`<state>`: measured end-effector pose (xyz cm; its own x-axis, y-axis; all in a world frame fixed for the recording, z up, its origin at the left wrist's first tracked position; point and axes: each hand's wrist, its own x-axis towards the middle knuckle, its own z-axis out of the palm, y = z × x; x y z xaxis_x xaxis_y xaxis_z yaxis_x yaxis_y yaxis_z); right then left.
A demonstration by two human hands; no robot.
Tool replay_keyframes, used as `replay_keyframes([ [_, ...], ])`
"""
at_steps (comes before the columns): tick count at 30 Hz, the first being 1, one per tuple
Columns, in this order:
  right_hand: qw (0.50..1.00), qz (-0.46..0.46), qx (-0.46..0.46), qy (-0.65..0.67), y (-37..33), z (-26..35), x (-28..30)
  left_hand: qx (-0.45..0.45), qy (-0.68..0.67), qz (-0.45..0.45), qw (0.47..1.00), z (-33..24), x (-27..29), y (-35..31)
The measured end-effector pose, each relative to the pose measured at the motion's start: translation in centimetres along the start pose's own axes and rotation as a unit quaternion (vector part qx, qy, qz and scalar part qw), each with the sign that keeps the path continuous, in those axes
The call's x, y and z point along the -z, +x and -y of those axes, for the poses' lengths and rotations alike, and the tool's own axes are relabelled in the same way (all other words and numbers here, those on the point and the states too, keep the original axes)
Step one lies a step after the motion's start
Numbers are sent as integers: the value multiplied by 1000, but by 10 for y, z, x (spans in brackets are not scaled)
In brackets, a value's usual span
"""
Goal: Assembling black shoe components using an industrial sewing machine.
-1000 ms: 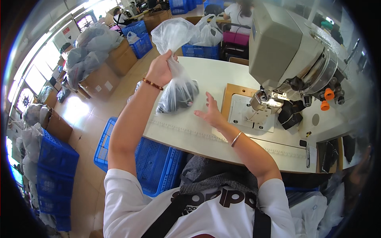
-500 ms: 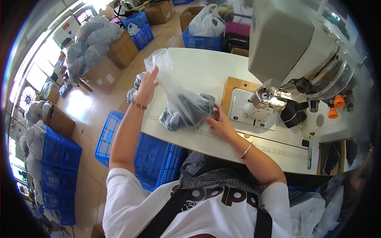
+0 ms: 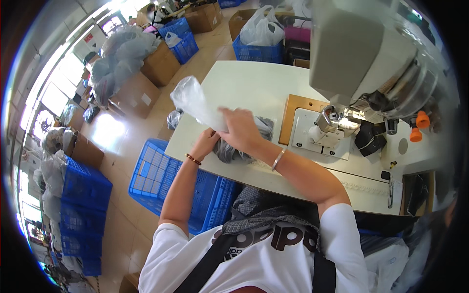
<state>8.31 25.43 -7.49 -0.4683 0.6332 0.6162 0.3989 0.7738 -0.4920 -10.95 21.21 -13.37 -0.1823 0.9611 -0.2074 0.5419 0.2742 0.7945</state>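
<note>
A clear plastic bag (image 3: 191, 99) with dark grey, fabric-like contents (image 3: 228, 152) lies on the pale sewing table (image 3: 254, 78). My left hand (image 3: 205, 142), with a beaded bracelet at its wrist, is closed on the gathered plastic at the bag's left side. Over the bag's neck lies my right hand (image 3: 240, 131), a bangle on its wrist; its fingers are wrapped round the plastic and slightly blurred. Above the two hands the bag's loose top sticks out toward the far left. Part of the contents is hidden under my right hand.
An industrial sewing machine (image 3: 337, 122) stands on the right of the table. Below the table's left edge sits a blue plastic crate (image 3: 151, 180). Stacked blue crates (image 3: 83, 210) and cardboard boxes (image 3: 137, 95) with filled bags line the floor at left.
My right hand has moved left and up from the bag's right side onto its neck. My left hand has come down from the bag's top to its lower left. The bag's top is now gathered.
</note>
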Motion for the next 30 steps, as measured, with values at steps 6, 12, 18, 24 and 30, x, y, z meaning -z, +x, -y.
replay_keyframes([
  [6,934,-17,-87,346,80,10,17,-112,-207,-187,954,-33,13,16],
  [12,945,-124,57,298,33,-5,106,-364,-34,-435,823,-62,47,-8],
  [18,907,176,-12,383,-110,-42,137,-433,-16,-89,897,-21,59,-9],
  [24,956,284,-73,19,-173,-51,168,70,-139,-99,983,-18,67,52],
  [30,975,140,-173,0,-181,-30,136,-96,65,59,992,-57,44,97],
])
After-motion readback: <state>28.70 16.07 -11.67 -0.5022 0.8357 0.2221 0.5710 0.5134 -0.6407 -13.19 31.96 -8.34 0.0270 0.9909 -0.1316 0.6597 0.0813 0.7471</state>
